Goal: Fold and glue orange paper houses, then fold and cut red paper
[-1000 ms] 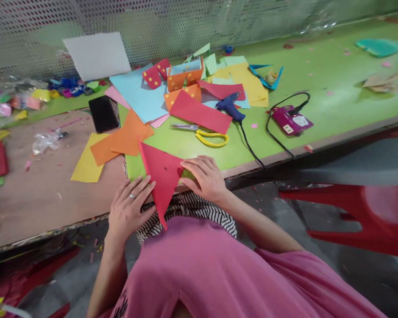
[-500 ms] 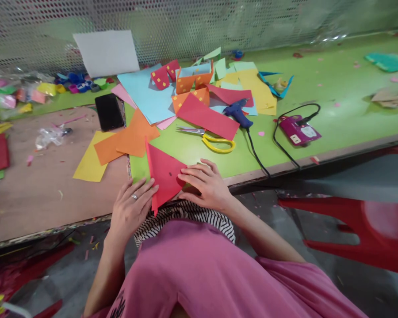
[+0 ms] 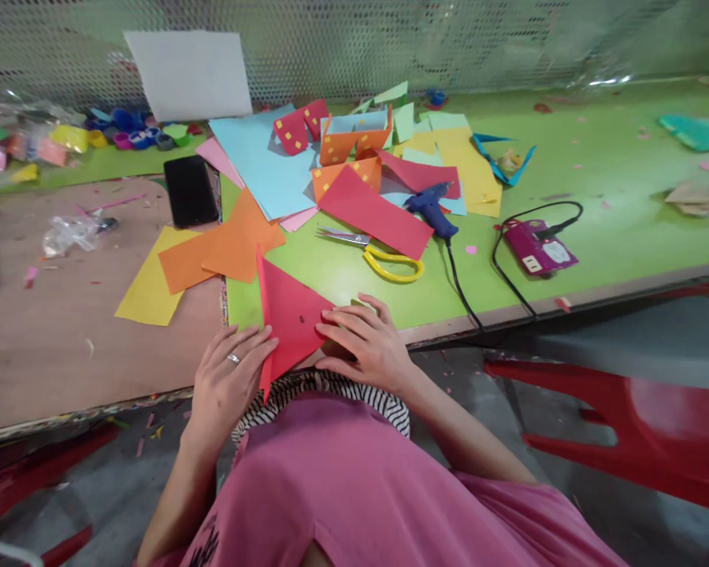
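A red sheet of paper (image 3: 292,319), folded to a triangle with a narrow folded strip along its left side, lies at the table's front edge. A small dark mark shows near its middle. My left hand (image 3: 229,376) grips the strip from the left, fingertips on the fold and thumb hidden; a ring is on one finger. My right hand (image 3: 369,345) holds the pointed right corner, its fingers over the top and its thumb low beside the edge. Just beyond lie yellow-handled scissors (image 3: 393,264) and overlapping orange paper pieces (image 3: 236,244).
A blue glue gun (image 3: 434,211) has a cord running off the front edge. Nearby are a purple power socket block (image 3: 540,248), a red paper strip (image 3: 372,213), a black phone (image 3: 189,191) and yellow paper (image 3: 150,283). Dotted paper shapes (image 3: 354,142) stand farther back.
The camera view has shifted slightly. Both hands stay on the red paper, with the left fingers a little along its folded strip; the other things lie as before.
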`<act>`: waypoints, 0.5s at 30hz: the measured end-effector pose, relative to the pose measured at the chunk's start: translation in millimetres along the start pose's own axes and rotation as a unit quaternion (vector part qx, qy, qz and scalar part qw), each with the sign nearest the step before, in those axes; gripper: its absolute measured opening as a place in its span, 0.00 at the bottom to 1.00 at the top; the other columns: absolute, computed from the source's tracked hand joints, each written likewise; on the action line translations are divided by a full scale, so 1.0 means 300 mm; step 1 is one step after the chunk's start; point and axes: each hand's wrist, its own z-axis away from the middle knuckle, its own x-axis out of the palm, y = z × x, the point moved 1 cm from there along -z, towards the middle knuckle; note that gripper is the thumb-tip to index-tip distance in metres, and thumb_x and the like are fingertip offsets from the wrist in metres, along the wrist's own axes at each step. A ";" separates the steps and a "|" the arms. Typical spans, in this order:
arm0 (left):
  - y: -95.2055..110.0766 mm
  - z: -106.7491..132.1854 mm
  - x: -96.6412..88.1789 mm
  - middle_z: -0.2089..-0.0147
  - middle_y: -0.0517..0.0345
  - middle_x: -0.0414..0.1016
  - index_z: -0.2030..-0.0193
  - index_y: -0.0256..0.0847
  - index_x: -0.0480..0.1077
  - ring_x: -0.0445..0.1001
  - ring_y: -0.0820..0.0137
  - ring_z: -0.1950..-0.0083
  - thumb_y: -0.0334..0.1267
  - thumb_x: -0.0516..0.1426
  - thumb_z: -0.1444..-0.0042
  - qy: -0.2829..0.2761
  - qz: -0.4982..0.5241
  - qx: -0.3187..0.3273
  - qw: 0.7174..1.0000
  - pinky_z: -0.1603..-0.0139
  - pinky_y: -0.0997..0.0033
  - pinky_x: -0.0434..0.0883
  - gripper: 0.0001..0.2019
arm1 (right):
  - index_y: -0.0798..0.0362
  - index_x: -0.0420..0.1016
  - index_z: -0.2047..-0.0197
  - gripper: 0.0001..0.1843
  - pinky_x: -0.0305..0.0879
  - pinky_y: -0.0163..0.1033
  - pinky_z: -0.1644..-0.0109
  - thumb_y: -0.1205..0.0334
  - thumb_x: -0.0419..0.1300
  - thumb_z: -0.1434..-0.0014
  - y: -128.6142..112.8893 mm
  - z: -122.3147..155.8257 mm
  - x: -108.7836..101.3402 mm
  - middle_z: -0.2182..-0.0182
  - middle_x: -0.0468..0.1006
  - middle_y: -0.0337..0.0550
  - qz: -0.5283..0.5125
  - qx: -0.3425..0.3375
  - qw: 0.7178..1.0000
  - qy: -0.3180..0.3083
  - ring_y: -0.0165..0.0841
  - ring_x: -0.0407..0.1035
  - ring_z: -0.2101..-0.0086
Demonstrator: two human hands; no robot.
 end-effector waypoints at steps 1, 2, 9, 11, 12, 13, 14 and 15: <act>0.004 -0.004 0.001 0.48 0.48 0.86 0.47 0.38 0.75 0.82 0.62 0.46 0.26 0.55 0.32 0.003 -0.004 0.000 1.000 0.37 0.58 0.70 0.11 | 0.50 0.79 0.46 0.22 0.61 0.52 0.33 0.42 0.64 0.33 0.000 0.001 -0.001 0.49 0.86 0.44 0.000 0.001 1.000 0.005 0.39 0.76 0.48; 0.010 -0.009 0.002 0.49 0.49 0.86 0.48 0.38 0.75 0.82 0.62 0.47 0.26 0.56 0.32 0.007 -0.009 0.000 1.000 0.37 0.58 0.70 0.11 | 0.48 0.80 0.46 0.19 0.61 0.51 0.33 0.45 0.65 0.32 -0.001 0.002 -0.002 0.49 0.86 0.43 0.000 0.004 1.000 0.011 0.37 0.76 0.48; 0.061 -0.076 -0.005 0.45 0.51 0.85 0.42 0.37 0.74 0.81 0.61 0.43 0.27 0.61 0.34 0.005 -0.017 0.061 0.998 0.36 0.56 0.70 0.15 | 0.43 0.80 0.49 0.10 0.70 0.47 0.46 0.65 0.61 0.29 -0.004 -0.004 -0.031 0.54 0.87 0.39 -0.132 0.030 0.988 0.080 0.33 0.78 0.55; 0.059 -0.104 -0.027 0.45 0.52 0.85 0.41 0.38 0.74 0.81 0.62 0.44 0.26 0.60 0.34 0.018 -0.029 0.059 0.998 0.37 0.57 0.71 0.16 | 0.42 0.80 0.49 0.11 0.72 0.47 0.49 0.63 0.58 0.27 0.000 -0.009 -0.046 0.55 0.87 0.39 -0.225 0.057 0.969 0.084 0.34 0.78 0.57; 0.055 -0.117 -0.041 0.47 0.53 0.86 0.42 0.39 0.75 0.82 0.64 0.46 0.27 0.60 0.34 0.031 -0.028 0.046 0.998 0.39 0.59 0.72 0.15 | 0.41 0.80 0.49 0.11 0.72 0.48 0.50 0.61 0.57 0.27 0.003 -0.013 -0.054 0.56 0.87 0.39 -0.270 0.088 0.956 0.080 0.34 0.78 0.58; 0.049 -0.130 -0.056 0.50 0.56 0.87 0.44 0.41 0.76 0.83 0.66 0.49 0.28 0.61 0.34 0.045 -0.019 0.024 0.999 0.42 0.62 0.74 0.13 | 0.41 0.81 0.50 0.10 0.73 0.47 0.51 0.58 0.58 0.27 0.006 -0.018 -0.061 0.57 0.87 0.39 -0.311 0.129 0.939 0.076 0.35 0.78 0.58; 0.041 -0.140 -0.068 0.54 0.58 0.87 0.47 0.43 0.77 0.83 0.68 0.52 0.29 0.61 0.33 0.057 -0.002 -0.008 0.998 0.46 0.65 0.75 0.11 | 0.41 0.81 0.50 0.10 0.73 0.47 0.52 0.54 0.59 0.28 0.008 -0.025 -0.068 0.58 0.86 0.39 -0.346 0.175 0.919 0.072 0.35 0.78 0.59; 0.032 -0.149 -0.079 0.56 0.61 0.87 0.49 0.45 0.77 0.83 0.70 0.55 0.32 0.61 0.33 0.066 0.020 -0.049 0.996 0.50 0.68 0.76 0.08 | 0.42 0.81 0.50 0.11 0.73 0.46 0.52 0.50 0.61 0.29 0.011 -0.034 -0.075 0.58 0.86 0.40 -0.377 0.221 0.897 0.065 0.35 0.77 0.59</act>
